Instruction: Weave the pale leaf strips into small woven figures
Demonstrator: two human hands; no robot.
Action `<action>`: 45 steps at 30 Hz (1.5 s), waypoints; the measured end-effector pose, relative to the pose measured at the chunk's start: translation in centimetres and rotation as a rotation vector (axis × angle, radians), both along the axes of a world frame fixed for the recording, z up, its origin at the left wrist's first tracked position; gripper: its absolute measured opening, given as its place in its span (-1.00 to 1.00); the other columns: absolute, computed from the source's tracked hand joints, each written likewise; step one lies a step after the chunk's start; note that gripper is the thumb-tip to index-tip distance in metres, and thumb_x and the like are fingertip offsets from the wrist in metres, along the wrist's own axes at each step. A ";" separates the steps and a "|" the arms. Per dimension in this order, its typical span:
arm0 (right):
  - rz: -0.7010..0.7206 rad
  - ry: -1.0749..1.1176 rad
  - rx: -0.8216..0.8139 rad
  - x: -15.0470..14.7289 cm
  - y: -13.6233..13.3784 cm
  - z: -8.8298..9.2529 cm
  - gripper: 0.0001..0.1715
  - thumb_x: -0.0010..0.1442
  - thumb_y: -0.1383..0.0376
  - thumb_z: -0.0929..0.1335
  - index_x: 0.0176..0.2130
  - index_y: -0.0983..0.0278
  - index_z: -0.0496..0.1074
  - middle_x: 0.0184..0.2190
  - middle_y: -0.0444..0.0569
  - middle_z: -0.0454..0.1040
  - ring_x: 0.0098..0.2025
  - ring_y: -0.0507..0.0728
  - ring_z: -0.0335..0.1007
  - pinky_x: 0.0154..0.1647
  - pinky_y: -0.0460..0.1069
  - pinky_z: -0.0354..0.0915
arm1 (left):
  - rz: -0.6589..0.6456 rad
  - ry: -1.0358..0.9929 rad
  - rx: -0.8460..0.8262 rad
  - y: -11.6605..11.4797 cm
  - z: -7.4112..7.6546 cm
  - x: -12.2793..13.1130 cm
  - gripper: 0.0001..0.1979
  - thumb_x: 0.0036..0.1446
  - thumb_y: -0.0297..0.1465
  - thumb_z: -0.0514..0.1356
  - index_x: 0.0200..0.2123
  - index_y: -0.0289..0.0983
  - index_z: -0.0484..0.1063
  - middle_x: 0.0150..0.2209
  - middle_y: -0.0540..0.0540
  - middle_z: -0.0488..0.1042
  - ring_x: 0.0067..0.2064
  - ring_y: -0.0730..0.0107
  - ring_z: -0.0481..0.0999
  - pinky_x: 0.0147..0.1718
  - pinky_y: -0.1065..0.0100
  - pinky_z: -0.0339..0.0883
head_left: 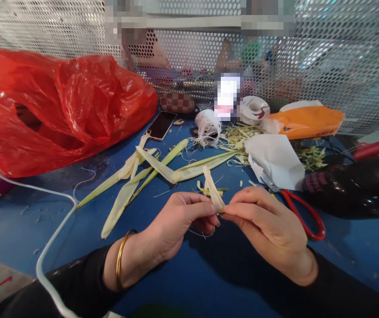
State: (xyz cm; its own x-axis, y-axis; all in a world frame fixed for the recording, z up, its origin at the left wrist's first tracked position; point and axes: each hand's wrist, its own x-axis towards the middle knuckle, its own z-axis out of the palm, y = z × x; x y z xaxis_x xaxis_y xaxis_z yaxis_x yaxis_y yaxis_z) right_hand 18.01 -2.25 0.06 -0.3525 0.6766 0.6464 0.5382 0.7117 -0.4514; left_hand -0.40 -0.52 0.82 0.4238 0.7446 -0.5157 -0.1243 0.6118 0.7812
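A short pale strip of dried leaf or husk (212, 187) stands up between my two hands. My left hand (184, 218) pinches its lower part between thumb and fingers. At the strip's bottom end, my right hand (269, 223) is closed on it with thumb and fingertips, close to my left fingers. Just behind the strip, small green-yellow scraps (205, 190) lie on the blue table (242, 278). Long pale green leaves (119, 207) spread across the table beyond my left hand. Red-handled scissors (308, 216) lie to the right of my right hand, their blades partly under white paper (273, 159).
A big red plastic bag (63, 101) fills the back left. A phone (161, 126), white thread (209, 123), a white roll (254, 109) and an orange packet (308, 121) lie toward the perforated metal screen (189, 53). A white cable (45, 254) crosses my left sleeve. At right is a black glossy object (355, 187).
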 end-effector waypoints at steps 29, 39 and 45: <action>-0.090 0.183 -0.393 -0.9 -0.9 -0.3 -0.87 0.27 0.38 0.32 -0.35 0.24 0.35 -0.30 -0.06 0.43 -0.23 0.06 0.39 -0.19 -0.08 0.32 | -0.073 0.263 0.395 -0.5 0.5 0.3 -0.80 0.06 -0.34 0.21 -0.50 -0.34 0.52 -0.55 -0.05 0.47 -0.48 0.46 0.40 -0.44 0.43 0.27; -0.132 0.214 -0.441 -1.1 -1.1 0.1 -0.87 0.21 0.42 0.35 -0.37 0.23 0.37 -0.39 -0.14 0.47 -0.33 0.02 0.42 -0.29 -0.11 0.31 | -0.079 0.343 0.571 -0.7 0.5 0.5 -0.84 0.03 -0.41 0.21 -0.55 -0.33 0.50 -0.49 -0.09 0.52 -0.41 0.38 0.44 -0.38 0.41 0.29; -0.035 0.258 -0.414 -0.8 -0.7 -0.4 -0.90 0.23 0.42 0.36 -0.31 0.22 0.43 -0.40 -0.14 0.46 -0.36 0.04 0.41 -0.31 -0.08 0.34 | -0.077 0.178 0.311 -0.5 0.3 0.2 -0.81 0.03 -0.37 0.21 -0.57 -0.32 0.47 -0.58 -0.03 0.45 -0.50 0.47 0.38 -0.43 0.43 0.26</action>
State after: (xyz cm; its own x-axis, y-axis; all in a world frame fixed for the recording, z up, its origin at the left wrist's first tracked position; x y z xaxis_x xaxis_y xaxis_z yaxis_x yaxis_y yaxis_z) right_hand 17.22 -2.93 -0.29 -0.1890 0.9038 0.3840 0.3920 0.4279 -0.8144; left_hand -0.19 -0.99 1.08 0.4088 0.8469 -0.3401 0.0676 0.3436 0.9367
